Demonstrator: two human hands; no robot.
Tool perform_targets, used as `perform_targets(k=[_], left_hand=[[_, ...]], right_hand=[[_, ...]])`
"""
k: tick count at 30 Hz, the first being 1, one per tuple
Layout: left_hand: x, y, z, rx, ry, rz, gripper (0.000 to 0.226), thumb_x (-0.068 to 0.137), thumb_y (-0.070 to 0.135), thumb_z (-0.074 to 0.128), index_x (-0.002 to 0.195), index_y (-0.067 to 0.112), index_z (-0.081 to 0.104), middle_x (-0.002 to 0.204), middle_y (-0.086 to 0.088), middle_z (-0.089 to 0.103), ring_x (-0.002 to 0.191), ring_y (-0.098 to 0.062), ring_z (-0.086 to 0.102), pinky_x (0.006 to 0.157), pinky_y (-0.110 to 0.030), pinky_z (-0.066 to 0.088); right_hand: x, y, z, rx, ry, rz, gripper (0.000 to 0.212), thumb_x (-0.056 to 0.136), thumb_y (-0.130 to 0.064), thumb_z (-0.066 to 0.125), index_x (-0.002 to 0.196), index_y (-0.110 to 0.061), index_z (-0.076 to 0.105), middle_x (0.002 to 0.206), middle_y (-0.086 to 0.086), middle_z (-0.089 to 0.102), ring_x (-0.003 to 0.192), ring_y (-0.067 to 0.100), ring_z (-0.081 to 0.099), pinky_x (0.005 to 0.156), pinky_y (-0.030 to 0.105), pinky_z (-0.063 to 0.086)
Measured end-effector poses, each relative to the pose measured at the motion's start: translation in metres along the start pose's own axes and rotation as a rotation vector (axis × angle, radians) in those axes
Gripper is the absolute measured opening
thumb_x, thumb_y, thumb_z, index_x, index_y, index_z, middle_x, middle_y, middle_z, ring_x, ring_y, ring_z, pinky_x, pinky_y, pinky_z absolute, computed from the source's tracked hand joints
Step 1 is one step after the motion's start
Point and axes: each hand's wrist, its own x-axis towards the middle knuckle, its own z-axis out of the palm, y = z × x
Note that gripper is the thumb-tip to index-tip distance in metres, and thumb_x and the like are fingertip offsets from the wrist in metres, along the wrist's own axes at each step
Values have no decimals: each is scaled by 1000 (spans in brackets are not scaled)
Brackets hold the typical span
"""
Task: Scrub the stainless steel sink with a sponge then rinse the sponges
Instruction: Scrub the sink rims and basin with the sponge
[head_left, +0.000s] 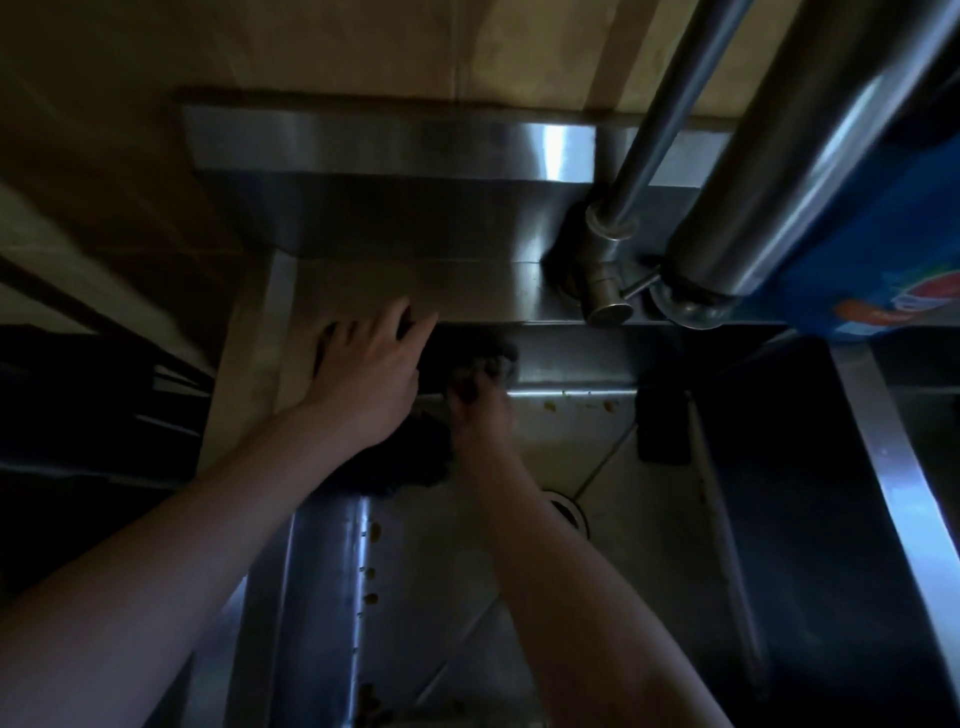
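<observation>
The stainless steel sink (571, 358) fills the middle of the view, dim and seen from above. My right hand (483, 410) is inside the basin at the back wall, blurred, its fingers curled round a dark sponge (500, 356) pressed to the steel. My left hand (369, 374) rests on the back left rim with fingers spread flat over a second dark pad (327, 338), mostly hidden beneath them. A dark, ragged scourer or cloth (415, 460) lies in the basin under my left wrist. Yellowish food bits (371, 571) dot the left wall and back edge.
The drain (569, 512) sits mid-basin beside my right forearm. A faucet base with a lever (608, 291) and two thick steel tubes (779, 182) stand at the back right. A blue package (883, 234) hangs at the right. A dark rectangular block (665, 426) lies against the sink's right side.
</observation>
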Motion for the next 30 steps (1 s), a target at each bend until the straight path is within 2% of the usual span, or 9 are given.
perform_targets(k=[3, 5, 9, 12, 15, 20, 24, 28, 30], left_hand=[[8, 18, 2, 25, 22, 2, 63, 90, 24, 50, 146, 24, 19, 152, -11, 20, 129, -37, 34, 105, -49, 27], [9, 26, 5, 28, 38, 0, 65, 90, 24, 51, 145, 23, 19, 152, -11, 21, 129, -36, 34, 104, -49, 27], [7, 34, 10, 30, 51, 36, 68, 88, 23, 53, 146, 25, 19, 150, -13, 24, 131, -35, 31, 106, -49, 25], [6, 42, 11, 32, 59, 37, 66, 88, 21, 54, 145, 24, 21, 149, -15, 25, 131, -36, 30, 108, -49, 23], [5, 48, 10, 23, 39, 39, 67, 87, 21, 54, 146, 24, 21, 147, -13, 28, 132, -34, 29, 108, -50, 22], [13, 41, 0, -21, 7, 32, 68, 84, 21, 55, 145, 29, 26, 151, -8, 29, 135, -29, 30, 108, -49, 22], [13, 43, 0, -27, -9, 38, 73, 81, 19, 58, 146, 29, 26, 153, -9, 26, 136, -29, 30, 111, -48, 20], [13, 45, 1, -6, 15, 42, 72, 81, 18, 59, 145, 27, 29, 152, -11, 29, 133, -32, 33, 107, -43, 25], [14, 44, 1, -9, 20, 33, 71, 81, 18, 59, 144, 27, 30, 151, -10, 30, 132, -33, 34, 106, -44, 26]], right_hand=[[1, 9, 3, -75, -81, 116, 39, 91, 2, 52, 130, 3, 48, 132, 25, 54, 108, 31, 58, 72, 34, 54], [4, -3, -2, -118, -135, 128, 38, 91, 0, 52, 129, 2, 49, 130, 26, 56, 109, 33, 59, 85, 39, 54], [21, -61, -34, -86, -159, 96, 15, 94, -11, 49, 105, -4, 57, 93, 15, 67, 80, 27, 70, 70, 36, 59], [39, -119, -58, -147, -76, -52, 9, 94, -6, 49, 94, -9, 57, 96, 13, 59, 87, 24, 57, 81, 35, 51], [47, -169, -77, 19, 79, -114, 30, 90, -3, 54, 121, -2, 54, 118, 19, 58, 93, 28, 60, 67, 31, 55], [52, -227, -101, 239, 192, -219, 47, 86, -1, 61, 130, -10, 50, 130, 15, 55, 116, 32, 55, 89, 39, 53], [51, -212, -93, 291, 246, -237, 44, 83, -3, 65, 125, -10, 53, 130, 14, 54, 118, 32, 54, 85, 38, 56], [59, -156, -79, 46, 159, -227, 32, 90, -19, 59, 120, -8, 55, 125, 16, 59, 111, 30, 58, 96, 42, 50], [51, -114, -68, -40, 136, -68, 37, 89, -23, 61, 123, -10, 54, 121, 15, 61, 101, 26, 62, 82, 32, 55]])
